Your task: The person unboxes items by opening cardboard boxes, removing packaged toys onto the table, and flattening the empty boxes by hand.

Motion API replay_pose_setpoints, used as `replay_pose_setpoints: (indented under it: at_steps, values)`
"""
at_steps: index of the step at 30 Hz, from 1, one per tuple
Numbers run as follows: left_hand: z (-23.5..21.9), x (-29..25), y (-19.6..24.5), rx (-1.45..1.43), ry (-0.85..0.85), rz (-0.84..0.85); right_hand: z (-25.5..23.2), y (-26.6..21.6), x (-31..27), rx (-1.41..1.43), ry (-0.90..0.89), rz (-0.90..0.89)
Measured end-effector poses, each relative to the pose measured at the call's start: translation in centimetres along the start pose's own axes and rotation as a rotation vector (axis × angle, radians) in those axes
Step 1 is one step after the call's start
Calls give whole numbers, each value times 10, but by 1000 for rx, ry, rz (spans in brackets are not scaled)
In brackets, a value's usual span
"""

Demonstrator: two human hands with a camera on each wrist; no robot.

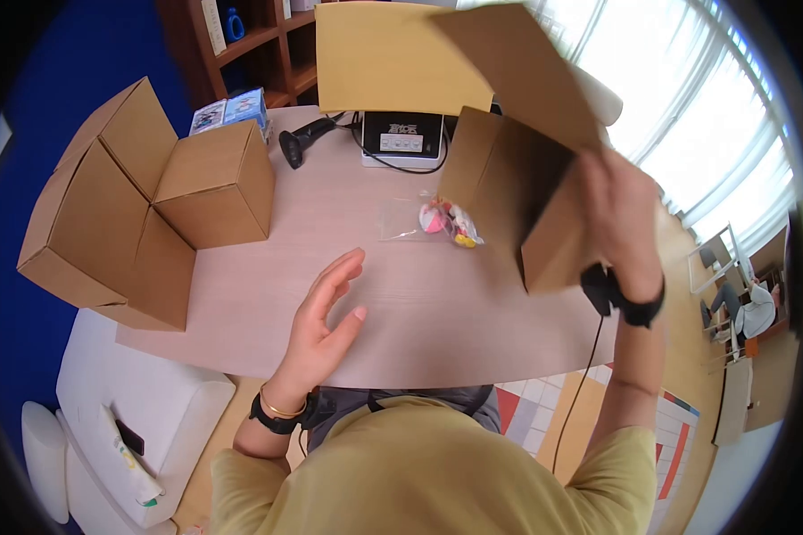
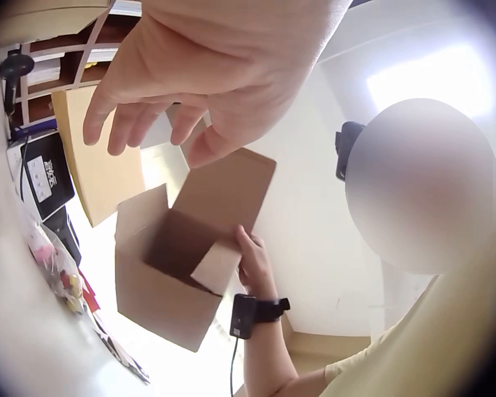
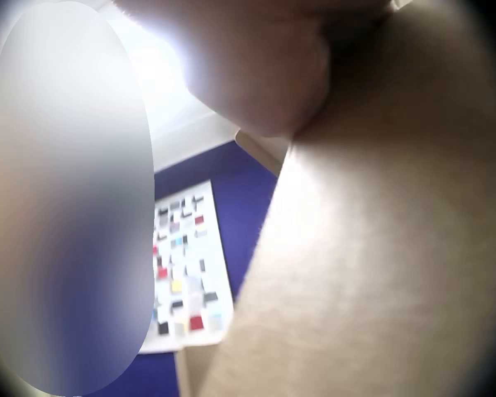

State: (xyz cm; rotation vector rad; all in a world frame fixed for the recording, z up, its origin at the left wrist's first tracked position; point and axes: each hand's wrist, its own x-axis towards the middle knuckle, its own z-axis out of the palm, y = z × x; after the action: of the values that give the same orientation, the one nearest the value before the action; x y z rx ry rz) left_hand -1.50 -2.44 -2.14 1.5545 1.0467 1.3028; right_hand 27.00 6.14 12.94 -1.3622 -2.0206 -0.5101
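Note:
My right hand [image 1: 623,223] grips an open cardboard box [image 1: 558,236] at the upper edge of its side, thumb on the flap side in the left wrist view. The box [image 2: 165,306] is tilted, its flaps stand out and its dark inside shows. In the right wrist view brown cardboard [image 3: 388,223] fills the right side beneath the blurred hand [image 3: 256,66]. My left hand [image 1: 326,312] hovers over the near part of the table with fingers loosely bent and holds nothing. Just left of the box lies a clear plastic bag [image 1: 451,223] with small colourful items.
Brown cardboard boxes [image 1: 214,192] stand on the table's left side [image 1: 241,294]. Behind them are a blue-and-white pack [image 1: 232,111], a black barcode scanner [image 1: 303,141] and a black-and-white device [image 1: 401,143] with a cable. A yellow panel [image 1: 393,58] rises at the back.

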Motion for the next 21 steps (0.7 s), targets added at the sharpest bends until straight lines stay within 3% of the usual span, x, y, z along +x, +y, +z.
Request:
replay_pose_setpoints:
  at_steps: [2, 4, 7, 11, 14, 16, 17, 21]
  values:
    - [0, -1, 0, 4, -2, 25, 38, -3, 9, -100, 71, -346]
    - [-1, -3, 0, 46, 1, 29, 65, -20, 18, -271, 141, -577]
    - [-5, -8, -2, 44, 32, 29, 86, -47, 26, -368, 17, -630]
    - [-6, -10, -1, 17, 48, 26, 99, -59, 45, -569, -47, -654]
    - [-6, -7, -4, -5, 28, 50, 99, -58, 49, -667, -194, -608]
    - [-7, -5, -5, 60, -9, 46, 112, -34, 52, -668, 36, -616]
    - [-7, -4, -4, 59, -11, 46, 107, -25, 53, -669, 34, -614]
    - [-4, 3, 2, 132, -54, 19, 52, 8, 53, -455, 89, -314]
